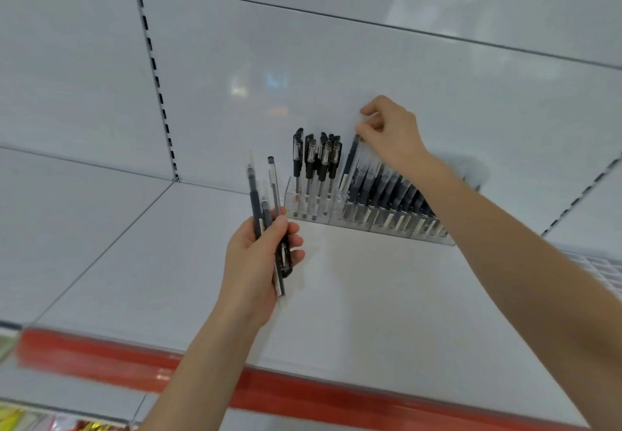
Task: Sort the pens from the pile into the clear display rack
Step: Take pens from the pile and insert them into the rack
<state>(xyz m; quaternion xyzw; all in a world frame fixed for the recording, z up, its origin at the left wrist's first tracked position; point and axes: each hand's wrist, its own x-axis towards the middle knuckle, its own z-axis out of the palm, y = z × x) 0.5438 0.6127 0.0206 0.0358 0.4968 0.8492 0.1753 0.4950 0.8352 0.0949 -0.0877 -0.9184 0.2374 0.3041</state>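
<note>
Bare left hand (257, 262), right hand (392, 131), forearms (202, 346)

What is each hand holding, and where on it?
The left hand grips a bunch of pens around their lower halves. The right hand pinches the top end of one dark pen at the clear rack.

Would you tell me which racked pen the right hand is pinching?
The leftmost pen of the slanted dark row: the right hand pinches only its top.

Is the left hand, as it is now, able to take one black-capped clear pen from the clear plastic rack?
Probably not yet: nothing blocks the way to the black-capped clear pens, but the left hand grips a bundle of dark and clear pens.
</note>
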